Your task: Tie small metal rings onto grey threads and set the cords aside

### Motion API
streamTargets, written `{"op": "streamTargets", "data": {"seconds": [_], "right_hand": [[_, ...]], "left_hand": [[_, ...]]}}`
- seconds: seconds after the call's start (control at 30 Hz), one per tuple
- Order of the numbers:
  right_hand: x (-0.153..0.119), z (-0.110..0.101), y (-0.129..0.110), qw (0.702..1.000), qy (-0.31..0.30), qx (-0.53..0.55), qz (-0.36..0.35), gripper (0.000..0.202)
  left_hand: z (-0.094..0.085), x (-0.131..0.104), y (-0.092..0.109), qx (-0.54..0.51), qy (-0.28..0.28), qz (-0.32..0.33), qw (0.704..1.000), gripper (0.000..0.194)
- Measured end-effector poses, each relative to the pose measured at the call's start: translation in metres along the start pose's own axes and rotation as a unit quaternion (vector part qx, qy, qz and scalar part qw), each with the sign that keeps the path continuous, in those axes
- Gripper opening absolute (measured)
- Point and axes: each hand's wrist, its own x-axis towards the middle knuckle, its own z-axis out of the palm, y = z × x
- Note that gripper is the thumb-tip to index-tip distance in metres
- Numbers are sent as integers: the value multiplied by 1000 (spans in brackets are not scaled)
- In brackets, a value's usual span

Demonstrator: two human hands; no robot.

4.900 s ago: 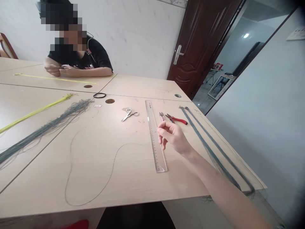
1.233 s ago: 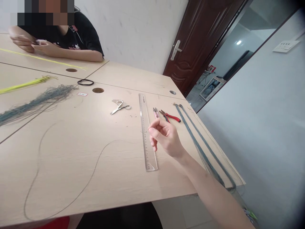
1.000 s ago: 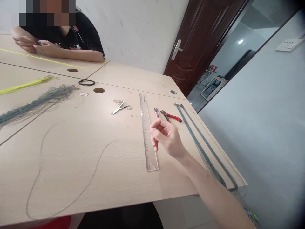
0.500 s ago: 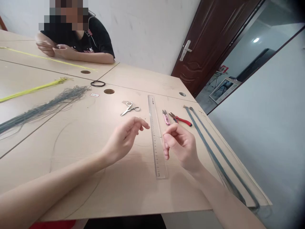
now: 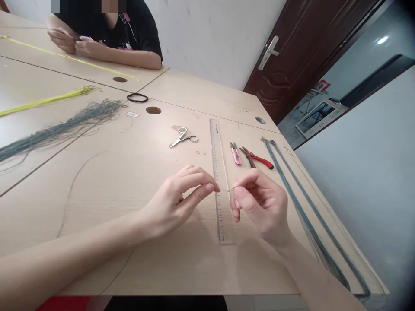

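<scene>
Above the ruler, my right hand pinches a thin grey cord between thumb and forefinger. A short stretch of that cord shows leading toward my left hand, whose thumb and fingers are closed together close to its other side. The exact grip of the left fingertips is too small to see. Beneath both hands lies a clear plastic ruler. A thin strand curves over the table at the left and passes behind my left forearm; whether it is the same cord I cannot tell.
Beyond the hands lie scissors, pink thread snips and red-handled pliers. Cord bundles run along the right edge. At left are a grey cord bundle and yellow cords. A person sits opposite.
My left thumb has closed in toward its fingers, and the left hand has come nearer the right-hand pinch. The view has tilted downward and shifted slightly.
</scene>
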Motion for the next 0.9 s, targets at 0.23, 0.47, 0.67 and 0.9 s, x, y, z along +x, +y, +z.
{"op": "streamTargets", "data": {"seconds": [0.23,0.47,0.67,0.9], "right_hand": [[3,2,-1,999,17,-27,-5,8],[4,2,2,999,9,-41,10,9],[3,1,2,998,5,-55,10,7],[3,3,4,998,-15,-60,-3,5]], "left_hand": [[-4,-2,9,7,3,16,1000,23],[1,-1,8,22,45,-22,998,5],[3,-3,6,-2,94,-3,996,7],[1,-2,9,-60,4,-117,991,15]]}}
